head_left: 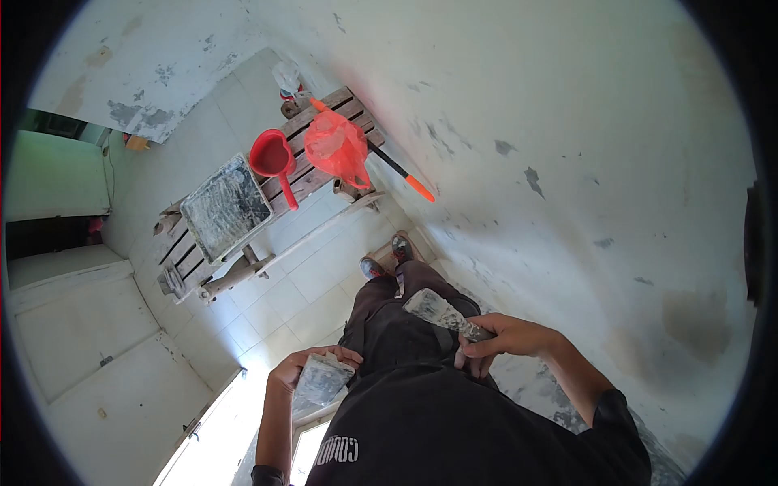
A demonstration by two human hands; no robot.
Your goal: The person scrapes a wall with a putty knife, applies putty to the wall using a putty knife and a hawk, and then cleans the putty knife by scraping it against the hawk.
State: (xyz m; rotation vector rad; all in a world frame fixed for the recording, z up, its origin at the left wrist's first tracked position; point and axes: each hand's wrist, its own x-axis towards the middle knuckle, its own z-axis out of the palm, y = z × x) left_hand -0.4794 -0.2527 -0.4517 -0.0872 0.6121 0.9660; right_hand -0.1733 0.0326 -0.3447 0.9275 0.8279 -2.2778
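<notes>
In my right hand (504,342) is a putty knife (436,310), its handle in my closed fingers. The blade is coated in pale dried plaster and points up and left, in front of my dark trousers. My left hand (312,362), beside my hip, is closed on a flat, plaster-smeared scraper (324,381). Its broad grey-white face shows below the fingers, but its handle is hidden. The two tools are apart from each other.
Ahead stands a slatted wooden bench (300,190) bearing a plaster-smeared tray (226,208), a red dipper (271,154), a red plastic bag (336,148) and a black-and-orange pole (397,168). A patched wall (567,162) runs along my right. White doors (97,332) stand at left.
</notes>
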